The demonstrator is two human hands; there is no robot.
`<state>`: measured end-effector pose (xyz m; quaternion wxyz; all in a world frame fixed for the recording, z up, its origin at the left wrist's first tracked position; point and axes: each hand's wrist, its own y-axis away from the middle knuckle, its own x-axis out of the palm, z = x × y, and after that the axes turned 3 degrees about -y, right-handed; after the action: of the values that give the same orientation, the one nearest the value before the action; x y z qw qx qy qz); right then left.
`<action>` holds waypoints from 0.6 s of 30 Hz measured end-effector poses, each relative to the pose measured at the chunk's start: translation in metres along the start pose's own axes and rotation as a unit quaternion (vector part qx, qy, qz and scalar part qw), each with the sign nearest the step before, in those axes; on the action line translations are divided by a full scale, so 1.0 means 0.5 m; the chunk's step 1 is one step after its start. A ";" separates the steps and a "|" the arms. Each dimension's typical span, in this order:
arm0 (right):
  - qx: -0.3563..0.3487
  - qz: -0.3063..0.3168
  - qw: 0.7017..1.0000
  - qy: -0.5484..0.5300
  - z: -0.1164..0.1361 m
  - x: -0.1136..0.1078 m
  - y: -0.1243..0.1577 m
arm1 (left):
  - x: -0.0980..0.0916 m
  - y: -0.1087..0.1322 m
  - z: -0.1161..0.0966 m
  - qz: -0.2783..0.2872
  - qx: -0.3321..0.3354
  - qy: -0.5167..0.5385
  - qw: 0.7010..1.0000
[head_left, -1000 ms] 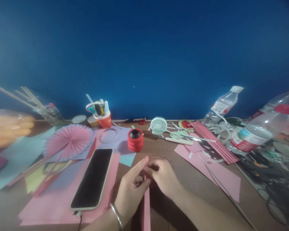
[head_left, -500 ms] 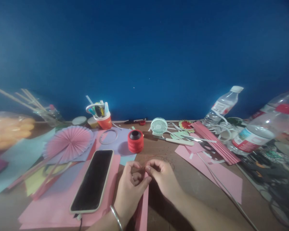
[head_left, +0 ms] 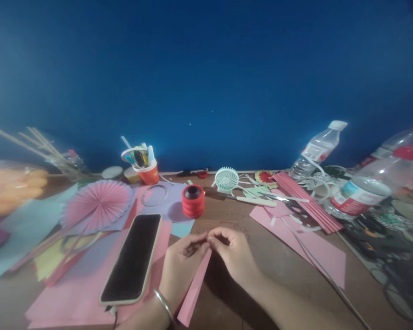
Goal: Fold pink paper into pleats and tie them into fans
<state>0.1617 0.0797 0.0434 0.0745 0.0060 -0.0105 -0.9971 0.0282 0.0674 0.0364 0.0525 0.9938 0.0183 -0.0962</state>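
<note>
A folded pink paper strip slants down toward me, its upper end at my fingertips. My left hand, with a silver bangle on its wrist, is closed with thumb and forefinger pinched at that end. Against it my right hand is closed in a pinch at the same end; its fingertips touch the left ones and hide what lies between them. Fine red thread lies loosely curled on the table just beyond the right hand. A spool of red thread with a dark top stands behind the hands.
A phone lies on pink sheets to the left, near a pleated paper fan. A pen cup and small green fan stand at the back. Right are scissors, pleated pink paper and bottles.
The strip's lower end has swung left, so it now slants. My left hand has shifted slightly left, and its thumb and fingertips have drawn together beside my right hand's pinch.
</note>
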 end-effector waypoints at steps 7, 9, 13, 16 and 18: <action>-0.010 -0.043 0.999 0.029 0.008 0.002 0.005 | -0.006 -0.003 -0.009 0.006 -0.010 -0.066 0.998; -0.016 -0.047 0.998 0.037 0.008 0.002 0.006 | -0.007 -0.003 -0.008 0.010 -0.017 -0.077 0.997; -0.027 -0.045 0.998 0.039 0.005 0.002 0.007 | -0.007 -0.004 -0.005 0.001 -0.009 -0.066 0.998; -0.027 -0.039 0.998 0.035 0.000 0.003 0.006 | -0.006 -0.005 -0.011 -0.004 0.007 -0.046 0.999; -0.024 -0.033 0.999 0.034 -0.002 0.003 0.005 | -0.007 -0.005 -0.017 -0.005 0.014 -0.037 0.999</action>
<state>0.1607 0.0771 0.0424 0.0424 0.0387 0.0159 -0.9982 0.0262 0.0707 0.0453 0.0385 0.9902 0.0197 -0.1331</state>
